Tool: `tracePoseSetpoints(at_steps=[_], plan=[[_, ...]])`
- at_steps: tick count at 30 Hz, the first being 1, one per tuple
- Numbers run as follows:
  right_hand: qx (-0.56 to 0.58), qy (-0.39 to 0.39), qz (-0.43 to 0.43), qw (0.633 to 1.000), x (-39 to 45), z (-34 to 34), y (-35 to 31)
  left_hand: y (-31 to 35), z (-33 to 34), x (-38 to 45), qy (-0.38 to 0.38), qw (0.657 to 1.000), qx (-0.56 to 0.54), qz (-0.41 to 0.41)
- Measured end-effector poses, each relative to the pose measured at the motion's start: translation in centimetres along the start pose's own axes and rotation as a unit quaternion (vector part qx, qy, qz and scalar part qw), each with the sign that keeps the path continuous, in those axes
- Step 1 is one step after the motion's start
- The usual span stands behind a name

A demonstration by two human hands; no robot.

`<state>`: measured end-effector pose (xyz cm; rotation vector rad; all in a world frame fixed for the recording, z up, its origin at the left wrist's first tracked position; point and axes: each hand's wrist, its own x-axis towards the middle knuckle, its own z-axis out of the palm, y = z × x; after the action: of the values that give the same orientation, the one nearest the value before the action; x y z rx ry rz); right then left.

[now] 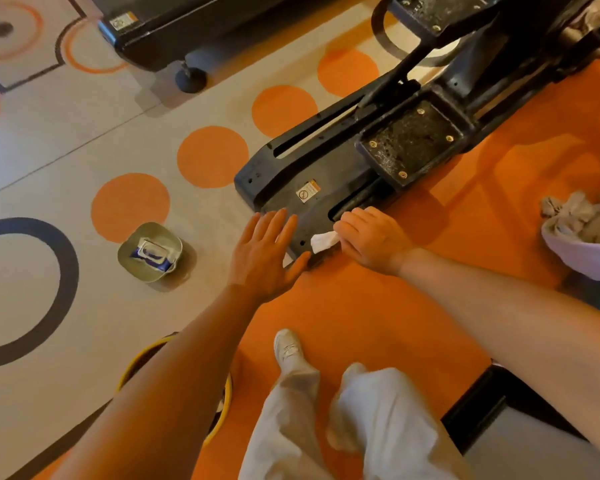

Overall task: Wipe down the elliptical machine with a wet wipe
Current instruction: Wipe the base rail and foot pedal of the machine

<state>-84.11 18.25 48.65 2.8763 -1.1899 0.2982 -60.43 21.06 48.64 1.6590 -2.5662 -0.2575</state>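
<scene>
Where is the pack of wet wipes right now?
The pack of wet wipes sits on the floor, left of the open left hand and the elliptical machine's base.

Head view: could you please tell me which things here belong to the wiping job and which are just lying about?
Job: elliptical, wipe gripped in right hand, wipe pack, left hand open at the base.
Lying about: treadmill, yellow-rimmed bucket, basin of cloths.
</scene>
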Motion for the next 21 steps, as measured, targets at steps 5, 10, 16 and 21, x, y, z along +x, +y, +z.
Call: tracePoseSetpoints(at_steps=[5, 10, 16, 21], plan=[[0.048, -0.032, 0.014, 0.998, 1.2, 7.0, 4.0, -1.0, 6.8, 3.7, 0.001, 0.999, -0.006, -0.042], [0.070, -0.068, -0.002, 0.995, 0.7, 17.1, 8.5, -1.2, 17.5, 6.2, -0.011, 0.993, -0.012, -0.117], [0.103, -0.087, -0.017, 0.991, 0.0, 30.6, 12.4, -3.0, 31.7, 7.9, -0.012, 0.987, -0.020, -0.160], [0.117, -0.029, -0.036, 0.992, 0.2, 41.2, 13.9, -6.4, 42.4, 9.0, 0.008, 0.989, 0.002, -0.147]])
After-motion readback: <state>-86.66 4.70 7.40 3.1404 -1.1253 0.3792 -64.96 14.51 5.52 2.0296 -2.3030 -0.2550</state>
